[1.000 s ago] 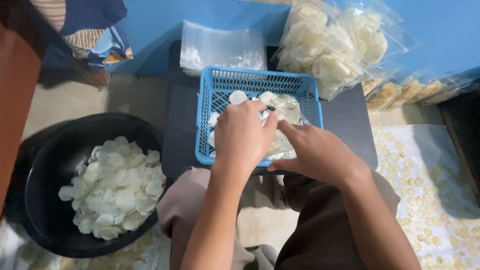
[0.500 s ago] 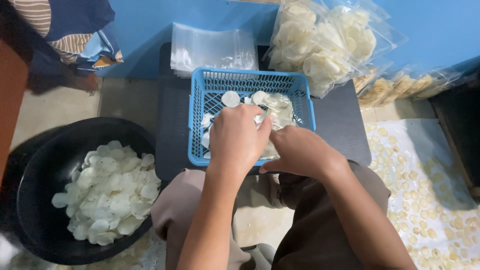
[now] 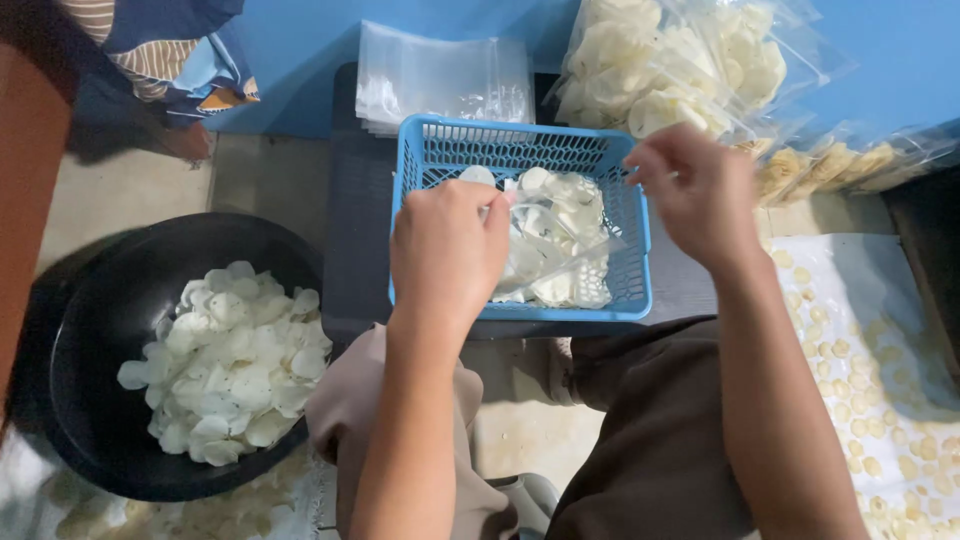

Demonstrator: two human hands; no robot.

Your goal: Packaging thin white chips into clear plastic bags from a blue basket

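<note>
A sky-blue plastic basket [image 3: 432,180] with slotted lattice walls sits on a dark, matte, flat surface [image 3: 360,230]. Inside it lies a clear, glossy plastic bag [image 3: 560,255] partly filled with thin, pale, round raw crackers, dry and slightly curled. The left hand [image 3: 445,250] reaches in palm down over the basket's left half, wrist bent, its fingers [image 3: 490,215] pinched together on the bag's crinkled upper edge. The right hand [image 3: 695,190] is raised above the basket's right rim, back of the hand upward, fingers loosely curled and a little apart, gripping nothing that shows. Behind the basket lie a flat stack of empty clear bags [image 3: 440,80] and plump sealed bags of crackers [image 3: 680,70]. To the left, a round black basin [image 3: 90,330] holds a loose heap of the same white discs.
</note>
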